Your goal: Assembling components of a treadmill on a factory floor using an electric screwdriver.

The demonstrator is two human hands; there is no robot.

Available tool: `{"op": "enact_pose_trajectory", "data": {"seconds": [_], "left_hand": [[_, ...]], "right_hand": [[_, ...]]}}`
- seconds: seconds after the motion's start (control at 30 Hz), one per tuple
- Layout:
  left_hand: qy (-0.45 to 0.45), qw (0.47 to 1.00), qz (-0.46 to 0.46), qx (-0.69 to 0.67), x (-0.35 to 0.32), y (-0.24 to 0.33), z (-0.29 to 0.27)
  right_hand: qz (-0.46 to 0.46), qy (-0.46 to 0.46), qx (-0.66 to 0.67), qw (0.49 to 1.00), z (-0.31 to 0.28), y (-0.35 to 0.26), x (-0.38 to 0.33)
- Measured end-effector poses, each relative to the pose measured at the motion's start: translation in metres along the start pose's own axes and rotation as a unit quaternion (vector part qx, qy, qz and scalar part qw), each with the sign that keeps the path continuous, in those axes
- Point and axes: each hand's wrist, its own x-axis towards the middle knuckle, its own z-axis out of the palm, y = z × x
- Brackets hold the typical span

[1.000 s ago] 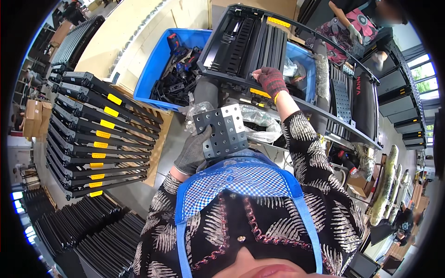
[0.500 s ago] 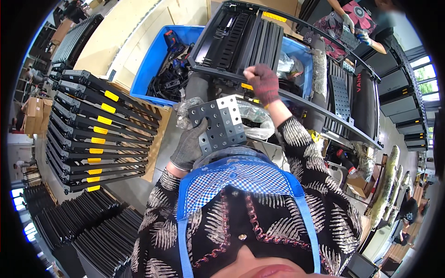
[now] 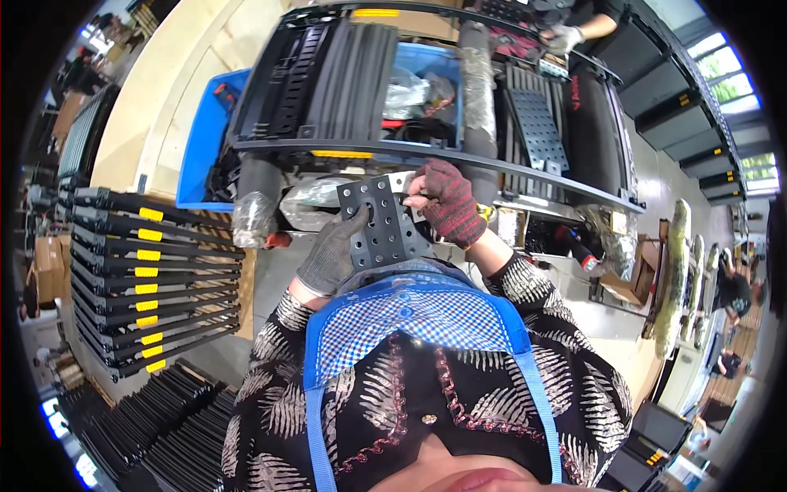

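In a grey glove, my left hand point(image 3: 334, 250) grips a dark perforated metal plate point(image 3: 379, 220) by its left side, thumb across the face. The plate has rows of round holes and is tilted up in front of my apron point(image 3: 410, 307). Lighter perforated metal shows along its right side; I cannot tell whether this is a second plate. My right hand point(image 3: 448, 201), in a dark red and black glove with bare fingertips, is at the plate's upper right corner. Its fingers are pinched together, and whatever they hold is too small to make out.
A long black frame with slats point(image 3: 352, 82) lies across padded rollers ahead. Blue bins point(image 3: 193, 156) stand behind and under it. At the left, black frames with yellow labels point(image 3: 147, 279) are stacked. Another person's gloved hand point(image 3: 564, 38) works at the far right. A cardboard box point(image 3: 631, 279) sits right.
My right hand has come down from above the black frame to the plate's upper right corner. My left hand still holds the plate. The view has turned, shifting the bench leftward.
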Motion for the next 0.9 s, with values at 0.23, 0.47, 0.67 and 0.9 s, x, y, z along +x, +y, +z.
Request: {"op": "enact_pose_trajectory", "data": {"seconds": [0.23, 0.47, 0.67, 0.9], "left_hand": [[-0.042, 0.868, -0.193, -0.455, 0.046, 0.032, 0.078], [-0.064, 0.995, 0.068, -0.045, 0.061, 0.045, 0.123], [-0.071, 0.987, -0.025, -0.141, 0.068, 0.043, 0.143], [-0.032, 0.997, -0.019, -0.067, 0.073, 0.034, 0.157]], "right_hand": [[0.015, 0.126, 0.097, 0.987, -0.062, 0.030, -0.049], [0.249, 0.206, 0.190, 0.927, -0.123, 0.103, -0.084], [0.318, 0.076, -0.008, 0.945, -0.197, 0.163, -0.083], [0.354, -0.020, -0.047, 0.934, -0.207, 0.171, -0.073]]}}
